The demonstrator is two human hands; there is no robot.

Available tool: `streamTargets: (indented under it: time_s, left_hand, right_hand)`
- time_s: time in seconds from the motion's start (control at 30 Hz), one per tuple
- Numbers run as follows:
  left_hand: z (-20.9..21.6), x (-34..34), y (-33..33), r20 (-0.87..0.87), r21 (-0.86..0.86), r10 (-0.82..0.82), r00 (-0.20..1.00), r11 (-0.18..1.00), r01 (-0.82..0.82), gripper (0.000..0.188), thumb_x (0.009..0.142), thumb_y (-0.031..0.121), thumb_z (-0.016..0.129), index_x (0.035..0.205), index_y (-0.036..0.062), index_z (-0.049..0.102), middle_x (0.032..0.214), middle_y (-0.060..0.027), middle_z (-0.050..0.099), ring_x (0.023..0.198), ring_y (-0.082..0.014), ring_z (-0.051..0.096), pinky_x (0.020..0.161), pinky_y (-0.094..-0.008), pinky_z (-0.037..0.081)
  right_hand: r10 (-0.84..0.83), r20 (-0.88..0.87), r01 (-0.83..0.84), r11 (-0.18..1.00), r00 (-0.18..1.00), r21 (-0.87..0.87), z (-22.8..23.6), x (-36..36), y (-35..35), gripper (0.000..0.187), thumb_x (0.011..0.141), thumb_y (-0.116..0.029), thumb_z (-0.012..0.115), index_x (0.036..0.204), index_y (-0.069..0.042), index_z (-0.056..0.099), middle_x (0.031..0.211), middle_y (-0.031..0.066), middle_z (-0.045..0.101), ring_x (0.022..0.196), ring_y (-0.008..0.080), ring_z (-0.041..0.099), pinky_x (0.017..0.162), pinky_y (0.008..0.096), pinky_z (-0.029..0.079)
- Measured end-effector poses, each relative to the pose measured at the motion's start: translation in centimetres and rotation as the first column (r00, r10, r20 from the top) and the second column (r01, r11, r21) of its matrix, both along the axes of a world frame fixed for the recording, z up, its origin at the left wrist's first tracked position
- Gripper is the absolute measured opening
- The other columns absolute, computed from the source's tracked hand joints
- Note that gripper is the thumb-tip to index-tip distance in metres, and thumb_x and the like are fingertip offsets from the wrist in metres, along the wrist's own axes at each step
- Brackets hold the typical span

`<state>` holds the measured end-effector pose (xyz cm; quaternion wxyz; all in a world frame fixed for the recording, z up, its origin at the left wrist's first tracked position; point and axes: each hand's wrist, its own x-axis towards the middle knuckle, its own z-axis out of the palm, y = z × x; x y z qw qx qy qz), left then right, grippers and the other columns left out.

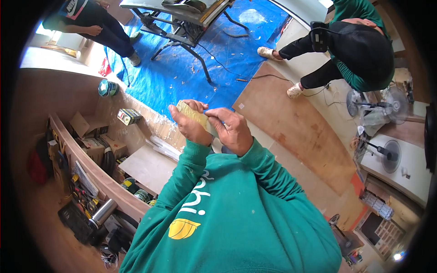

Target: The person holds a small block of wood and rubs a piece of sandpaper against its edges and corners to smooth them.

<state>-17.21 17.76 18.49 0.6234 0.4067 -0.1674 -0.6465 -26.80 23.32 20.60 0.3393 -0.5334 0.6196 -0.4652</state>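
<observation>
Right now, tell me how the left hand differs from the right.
The left hand holds the yellow piece, palm side up; the right hand shows its back. The left hand's thumb and fingers stand apart; the right hand's bunch together. Both are bare, with green sleeves.

Mostly bright, blown out at upper left, flaring at small light [398, 256] lower right, bowed and blackened toward rim.

A flat yellow piece [192, 113], roughly rectangular with a mottled, slightly shiny face, sits slantwise in the left hand [195, 131], its right edge near the right hand's [233, 128] fingertips.
</observation>
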Motion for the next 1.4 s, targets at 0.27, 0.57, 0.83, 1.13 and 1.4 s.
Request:
streamTargets:
  time_s: [0.27, 0.57, 0.83, 1.13, 1.4]
  left_hand:
    - [0.2, -1.4, 3.7, 0.028, 0.080, -0.088, 0.996, 0.993, 0.086, 0.054, 0.097, 0.055, 0.029, 0.073, 0.0095, 0.042, 0.064, -0.0036, 0.039, 0.061, -0.0170, 0.041, 0.058, -0.0328, 0.040]
    - [-1.2, -3.6, 5.9, 0.411, 0.021, -0.236, 0.880, 0.968, 0.249, 0.064, 0.098, 0.059, 0.020, 0.066, 0.0086, 0.045, 0.058, -0.0016, 0.043, 0.053, -0.0120, 0.040, 0.050, -0.0260, 0.033]
    - [-1.2, -3.4, 5.7, 0.386, 0.080, -0.366, 0.847, 0.928, 0.365, 0.064, 0.098, 0.059, 0.021, 0.070, 0.0084, 0.047, 0.061, -0.0012, 0.045, 0.056, -0.0124, 0.041, 0.054, -0.0270, 0.034]
    - [-0.6, -3.9, 7.4, 0.220, -0.012, -0.577, 0.787, 0.805, 0.594, 0.058, 0.099, 0.056, 0.027, 0.108, 0.0045, 0.052, 0.096, -0.0041, 0.054, 0.088, -0.0132, 0.051, 0.080, -0.0267, 0.042]
    - [0.5, -2.7, 8.1, 0.443, -0.048, -0.736, 0.512, 0.551, 0.833, 0.031, 0.100, 0.023, 0.048, 0.122, 0.0008, 0.050, 0.091, -0.0033, 0.057, 0.084, -0.0109, 0.056, 0.074, -0.0255, 0.047]
  right_hand:
    - [0.202, -0.541, -0.405, 0.868, 0.817, -0.287, 0.0, -3.7, 3.2, 0.024, 0.073, -0.009, 0.064, 0.097, -0.002, 0.065, 0.087, 0.0113, 0.066, 0.080, 0.0266, 0.066, 0.074, 0.0390, 0.053]
    - [0.269, -0.812, -0.645, 0.746, 0.518, -0.164, -0.6, -6.5, 4.1, 0.008, 0.070, -0.011, 0.059, 0.073, -0.007, 0.052, 0.066, 0.0066, 0.053, 0.059, 0.0211, 0.059, 0.059, 0.0328, 0.049]
    - [0.241, -0.712, -0.573, 0.773, 0.660, -0.271, -0.4, -6.3, 4.0, 0.013, 0.070, -0.013, 0.063, 0.072, -0.008, 0.051, 0.067, 0.0069, 0.052, 0.058, 0.0235, 0.059, 0.051, 0.0353, 0.048]
    - [-0.119, -0.284, 0.067, 0.980, 0.951, -0.187, -1.6, -6.4, 5.0, 0.014, 0.080, -0.010, 0.065, 0.076, -0.006, 0.052, 0.068, 0.0109, 0.058, 0.063, 0.0304, 0.060, 0.050, 0.0401, 0.045]
    - [-0.231, -0.029, 0.230, 0.973, 0.973, -0.028, -1.4, -7.2, 6.5, 0.013, 0.078, -0.010, 0.063, 0.084, -0.005, 0.054, 0.071, 0.0114, 0.060, 0.066, 0.0315, 0.062, 0.050, 0.0408, 0.047]
